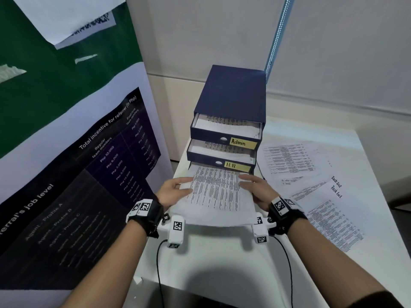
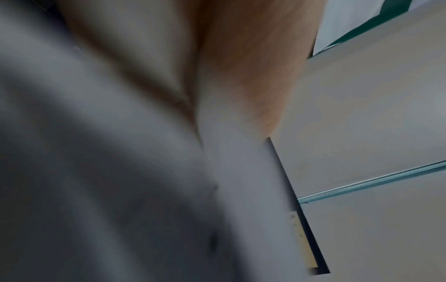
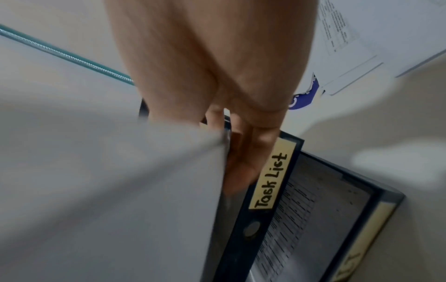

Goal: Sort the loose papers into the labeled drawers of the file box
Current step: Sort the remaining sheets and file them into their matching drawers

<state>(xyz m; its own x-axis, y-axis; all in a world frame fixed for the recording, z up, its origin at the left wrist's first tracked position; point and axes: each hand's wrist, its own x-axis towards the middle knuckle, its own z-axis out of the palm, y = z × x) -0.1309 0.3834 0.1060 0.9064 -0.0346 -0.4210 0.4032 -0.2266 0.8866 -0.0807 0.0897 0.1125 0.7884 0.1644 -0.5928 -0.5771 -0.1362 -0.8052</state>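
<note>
A dark blue file box (image 1: 231, 92) stands on the white table (image 1: 222, 263) with three drawers pulled out. The top drawer is labelled Admin (image 1: 242, 142), the middle one H.R (image 1: 236, 166), and the bottom one Task List (image 3: 272, 181). Both upper drawers hold printed pages. My left hand (image 1: 175, 188) grips the left edge of a printed sheet (image 1: 218, 192), and my right hand (image 1: 255, 187) grips its right edge. The sheet's far end lies over the bottom drawer, under the H.R front. In the left wrist view the blurred sheet (image 2: 108, 171) fills most of the picture.
Several loose printed papers (image 1: 289, 161) lie spread on the table right of the box, some headed "Task list" (image 1: 335, 185). A large poster (image 1: 77, 163) stands close on the left. A braided blue cable (image 1: 275, 41) hangs behind the box. Wrist-camera cables trail over the near table edge.
</note>
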